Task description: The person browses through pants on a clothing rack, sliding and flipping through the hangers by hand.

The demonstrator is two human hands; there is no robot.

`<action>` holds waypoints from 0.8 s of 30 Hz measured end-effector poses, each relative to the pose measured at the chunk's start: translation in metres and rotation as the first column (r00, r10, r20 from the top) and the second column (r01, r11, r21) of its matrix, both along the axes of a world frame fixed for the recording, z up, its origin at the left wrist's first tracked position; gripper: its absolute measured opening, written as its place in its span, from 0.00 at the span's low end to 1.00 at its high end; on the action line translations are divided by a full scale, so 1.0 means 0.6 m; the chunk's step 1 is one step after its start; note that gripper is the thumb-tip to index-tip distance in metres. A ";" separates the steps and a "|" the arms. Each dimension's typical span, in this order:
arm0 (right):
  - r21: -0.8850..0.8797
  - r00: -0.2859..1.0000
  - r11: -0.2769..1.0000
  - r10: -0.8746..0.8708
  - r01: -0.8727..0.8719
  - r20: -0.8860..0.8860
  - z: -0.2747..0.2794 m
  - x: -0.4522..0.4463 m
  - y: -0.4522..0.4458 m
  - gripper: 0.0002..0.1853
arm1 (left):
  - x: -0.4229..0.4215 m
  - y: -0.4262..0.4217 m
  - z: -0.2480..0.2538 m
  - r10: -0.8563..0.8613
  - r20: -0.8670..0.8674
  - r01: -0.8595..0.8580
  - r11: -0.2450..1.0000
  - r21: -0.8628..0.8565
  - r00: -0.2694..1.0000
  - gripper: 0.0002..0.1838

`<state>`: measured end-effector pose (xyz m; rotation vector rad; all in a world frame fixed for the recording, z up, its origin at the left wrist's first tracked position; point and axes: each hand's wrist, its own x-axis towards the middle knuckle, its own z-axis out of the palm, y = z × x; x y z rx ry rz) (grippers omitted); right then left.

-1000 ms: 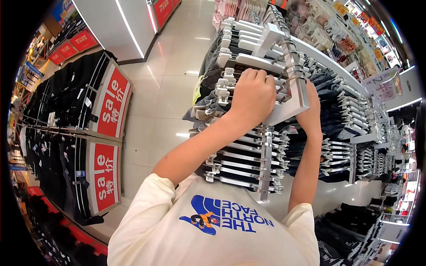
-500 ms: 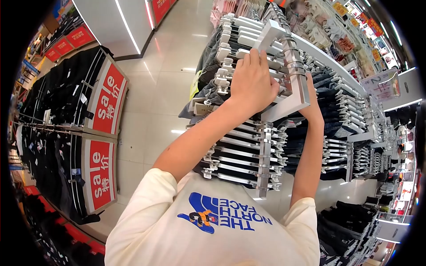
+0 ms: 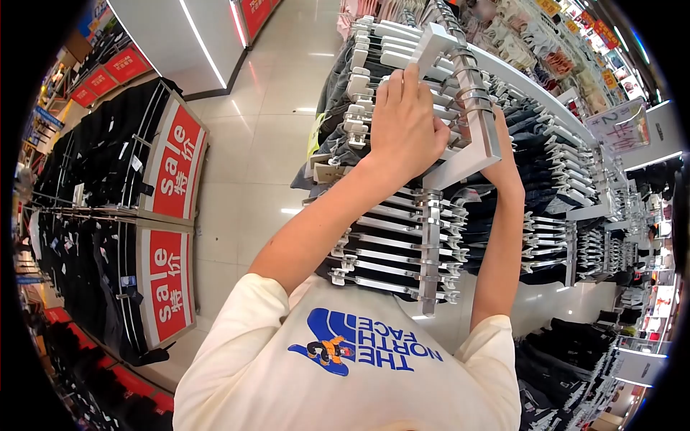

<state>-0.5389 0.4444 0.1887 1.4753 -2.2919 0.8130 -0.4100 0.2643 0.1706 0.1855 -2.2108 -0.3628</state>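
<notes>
Head view: since the earliest frame, the left grip [image 3: 405, 126] has been uncurled and extended over white hangers [image 3: 401, 59] on the metal rail [image 3: 476, 100]; any hold cannot be told. "THE NORTH FACE" is printed on the shirt [image 3: 251, 359], "sale 特价" on red signs [image 3: 171, 169]. The right grip [image 3: 504, 161], partly rail-hidden, cannot be judged.

A brightly lit clothing shop. White clip hangers [image 3: 397, 32] and dark garments [image 3: 533, 164] crowd metal rails [image 3: 430, 255]. At the left, two red signs [image 3: 176, 161] reading "sale", with Chinese characters, front racks of black clothing [image 3: 93, 144]. Pale garments [image 3: 510, 54] fill the upper right, near a hand-lettered card [image 3: 619, 126]. Glossy floor tiles [image 3: 223, 248] form an aisle between the displays.
</notes>
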 end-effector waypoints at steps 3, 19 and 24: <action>0.076 0.997 0.997 -0.033 0.027 0.077 0.018 0.026 -0.001 0.22 | 0.002 -0.001 0.001 0.016 0.026 -0.015 0.999 -0.040 1.000 0.27; 0.129 0.999 0.991 0.047 -0.045 -0.011 -0.015 -0.041 0.008 0.27 | -0.016 -0.018 -0.002 0.008 0.170 0.006 0.996 -0.087 0.985 0.27; 0.083 0.997 0.994 0.070 -0.069 -0.016 0.009 -0.008 -0.010 0.22 | -0.009 -0.016 0.005 -0.001 0.187 0.011 0.998 -0.055 0.982 0.25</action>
